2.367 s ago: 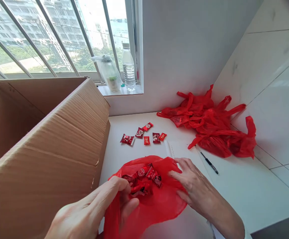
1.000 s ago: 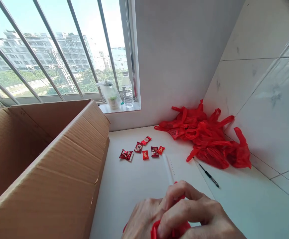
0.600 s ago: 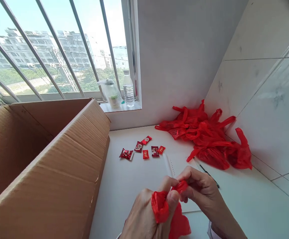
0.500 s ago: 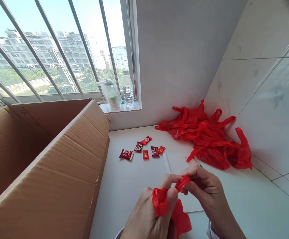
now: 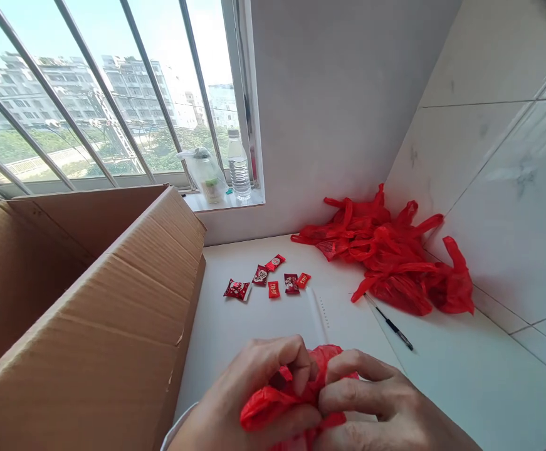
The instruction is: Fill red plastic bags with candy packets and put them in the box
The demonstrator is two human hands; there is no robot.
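Red bag (image 5: 264, 408) within bent, closed fingers (image 5: 350, 394) of left hand (image 5: 242, 379) and right hand (image 5: 388, 404), both angled inward, knuckles up

A box (image 5: 126, 300) flanks the left side of the counter (image 5: 484, 376). Behind the box's far right corner, a bagged container (image 5: 211, 180) stands left of a bottle (image 5: 239, 170) on the windowsill (image 5: 256, 198). A heap of bags (image 5: 385, 250) occupies the counter's back right corner. Near the back edge, between box and heap, lie six packets (image 5: 273, 289). A pen (image 5: 397, 331) lies before the heap, inward of the right edge. Nearer the front edge, the left hand (image 5: 247, 373) and right hand (image 5: 380, 401) have a held bag (image 5: 263, 406) between them.
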